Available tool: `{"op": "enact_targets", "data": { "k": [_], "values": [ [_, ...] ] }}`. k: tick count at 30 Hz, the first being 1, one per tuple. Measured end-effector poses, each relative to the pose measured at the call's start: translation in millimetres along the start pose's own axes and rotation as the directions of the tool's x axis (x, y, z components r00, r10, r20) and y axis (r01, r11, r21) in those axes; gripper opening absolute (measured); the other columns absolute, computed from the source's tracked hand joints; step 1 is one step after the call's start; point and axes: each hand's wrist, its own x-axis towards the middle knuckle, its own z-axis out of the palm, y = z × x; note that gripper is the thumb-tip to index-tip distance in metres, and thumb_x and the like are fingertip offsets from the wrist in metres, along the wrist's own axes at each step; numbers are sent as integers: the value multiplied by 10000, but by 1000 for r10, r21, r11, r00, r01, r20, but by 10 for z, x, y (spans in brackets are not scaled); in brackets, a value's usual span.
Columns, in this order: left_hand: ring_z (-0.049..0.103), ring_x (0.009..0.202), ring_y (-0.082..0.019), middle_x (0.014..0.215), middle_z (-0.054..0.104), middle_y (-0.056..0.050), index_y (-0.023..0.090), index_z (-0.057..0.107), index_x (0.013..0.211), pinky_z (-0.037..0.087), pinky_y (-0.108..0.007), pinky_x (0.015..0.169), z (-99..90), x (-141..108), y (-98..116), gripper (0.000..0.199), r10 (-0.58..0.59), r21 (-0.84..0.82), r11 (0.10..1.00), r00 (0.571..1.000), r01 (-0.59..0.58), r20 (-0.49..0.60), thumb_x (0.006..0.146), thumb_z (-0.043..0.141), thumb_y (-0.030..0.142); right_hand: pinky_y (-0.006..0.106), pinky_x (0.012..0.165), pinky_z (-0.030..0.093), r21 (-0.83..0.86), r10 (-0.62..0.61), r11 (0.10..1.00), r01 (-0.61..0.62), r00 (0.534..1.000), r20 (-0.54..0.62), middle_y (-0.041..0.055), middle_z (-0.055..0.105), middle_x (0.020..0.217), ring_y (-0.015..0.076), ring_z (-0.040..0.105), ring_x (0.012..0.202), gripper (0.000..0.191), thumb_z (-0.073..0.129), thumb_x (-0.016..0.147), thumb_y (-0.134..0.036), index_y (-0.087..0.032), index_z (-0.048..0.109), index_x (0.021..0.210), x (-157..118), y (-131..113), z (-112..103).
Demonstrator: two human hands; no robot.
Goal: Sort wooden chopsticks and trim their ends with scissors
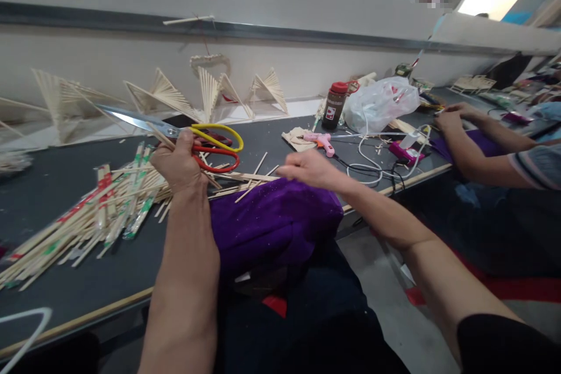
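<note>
My left hand point(177, 158) is closed round a pair of scissors point(221, 140) with one yellow and one red handle. The thumb lies near the pivot, and the metal blades point up to the left. A pale wooden stick end point(158, 135) shows beside those fingers. Over the purple cloth point(272, 222) on my lap, my right hand point(309, 168) has its fingers curled; what they hold, if anything, is hidden. Loose wooden sticks point(248, 187) lie on the table behind the cloth, between my hands.
A heap of sticks point(87, 222), some in wrappers, covers the table's left. Fanned stick models point(164, 93) stand along the wall. Rightward are a pink glue gun point(322, 141), a red-lidded bottle point(335, 106), a plastic bag point(381, 102), cables and another person's hands point(451, 120).
</note>
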Motion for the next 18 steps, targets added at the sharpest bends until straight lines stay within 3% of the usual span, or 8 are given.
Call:
{"op": "enact_targets", "data": {
  "k": [4,7,12,15,18],
  "values": [
    [538,458,-100,489,522,22,100,532,558,510,-269,501,-11,36,-48,121,44,-7,999,999,-44,9,629,611,158,201,543,322,314,-63,949,-22,964,257,-34,505,582,56,424,546,365,491,820,-440,-132,571,641,8,-187,358],
    [532,448,-104,487,523,18,99,536,551,509,-281,494,-8,38,-53,118,51,-22,998,999,-50,8,623,607,160,186,517,315,429,-64,900,-79,949,309,-48,480,589,47,398,534,289,525,797,-406,-136,573,705,110,-121,355],
    [513,440,-78,483,520,20,101,523,547,491,-237,498,23,-26,22,133,6,-34,999,1000,-5,15,629,614,154,171,452,310,342,137,921,-189,976,170,-51,482,565,36,397,471,115,585,699,-236,-122,578,716,324,583,24],
    [483,430,-55,488,513,18,105,505,531,473,-204,485,39,-57,55,175,6,13,1000,999,-6,31,669,597,159,174,446,341,156,301,941,-301,953,23,-34,538,587,45,456,452,122,611,624,-158,-115,593,737,352,1022,-144],
    [481,429,-51,500,517,14,104,503,534,461,-191,472,45,-74,71,173,1,17,1000,999,-2,36,677,592,143,182,429,329,-10,343,939,-345,937,-65,-29,551,542,57,459,415,163,581,661,-174,-122,619,811,310,1221,-247]
  ]
}}
